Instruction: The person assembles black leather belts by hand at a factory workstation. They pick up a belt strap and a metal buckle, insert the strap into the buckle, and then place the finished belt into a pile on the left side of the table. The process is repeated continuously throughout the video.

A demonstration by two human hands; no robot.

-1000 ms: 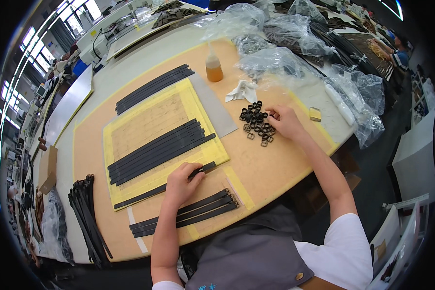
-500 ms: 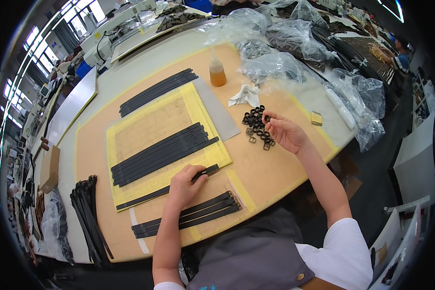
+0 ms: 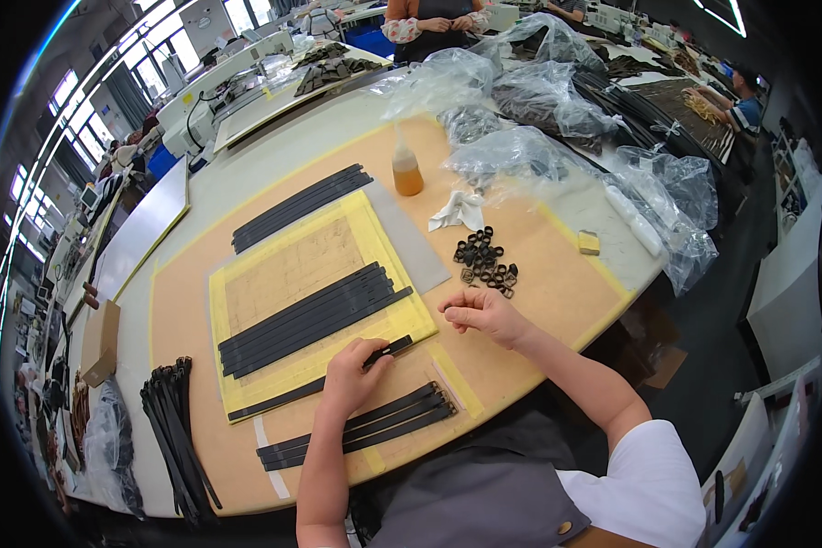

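Pinching one strap (image 3: 279, 399) at the near edge of the board (image 3: 379, 242), my left grip (image 3: 352, 370) is closed. My right grip (image 3: 484, 315) hovers past its end, fingertips bunched; I cannot tell whether they close on anything. Three buckled straps (image 3: 402, 417) look done; the plain straps (image 3: 310, 320) and loose rings (image 3: 486, 260) seem left, with the pinched strap under way.
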